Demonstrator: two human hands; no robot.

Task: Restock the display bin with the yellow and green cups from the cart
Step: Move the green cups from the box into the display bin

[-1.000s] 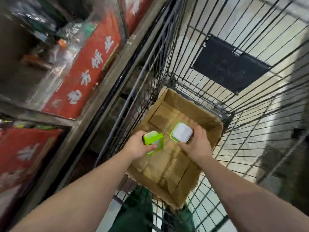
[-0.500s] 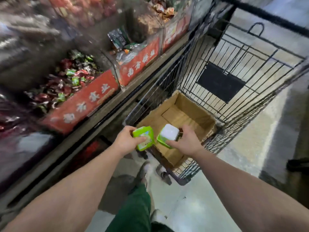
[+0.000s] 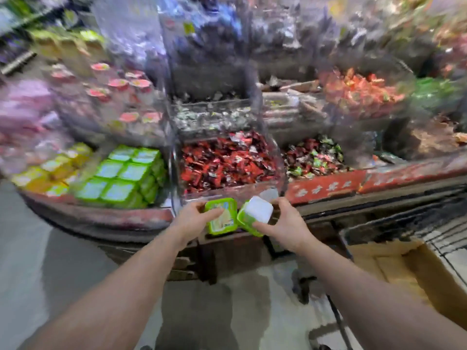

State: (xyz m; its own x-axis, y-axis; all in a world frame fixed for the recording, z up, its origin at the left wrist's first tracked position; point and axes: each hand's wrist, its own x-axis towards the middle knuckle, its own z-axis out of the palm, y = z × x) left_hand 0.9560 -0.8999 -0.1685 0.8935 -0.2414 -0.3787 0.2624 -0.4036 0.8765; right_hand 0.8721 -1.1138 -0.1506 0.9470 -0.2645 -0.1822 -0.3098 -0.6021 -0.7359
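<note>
Holding one green cup per hand lets you stock two at once: your left hand (image 3: 193, 218) grips the label-up cup (image 3: 221, 219), your right hand (image 3: 284, 227) grips the tilted cup (image 3: 254, 214), both below-right of the stacked green cups (image 3: 121, 176).

A bright green cup with a pale printed lid (image 3: 221, 220) is held beside a second green cup with a plain white base (image 3: 255, 215). Green cups with pale blue-white lids (image 3: 121, 176) are stacked at the display bin's left end, with yellow cups (image 3: 54, 170) further left, and red wrappers (image 3: 225, 161) are seen in the clear bin alongside. A red front strip with pale lettering (image 3: 326, 185) is carried along the display edge, and a brown cardboard box (image 3: 404, 269) lies in the black wire cart.
</note>
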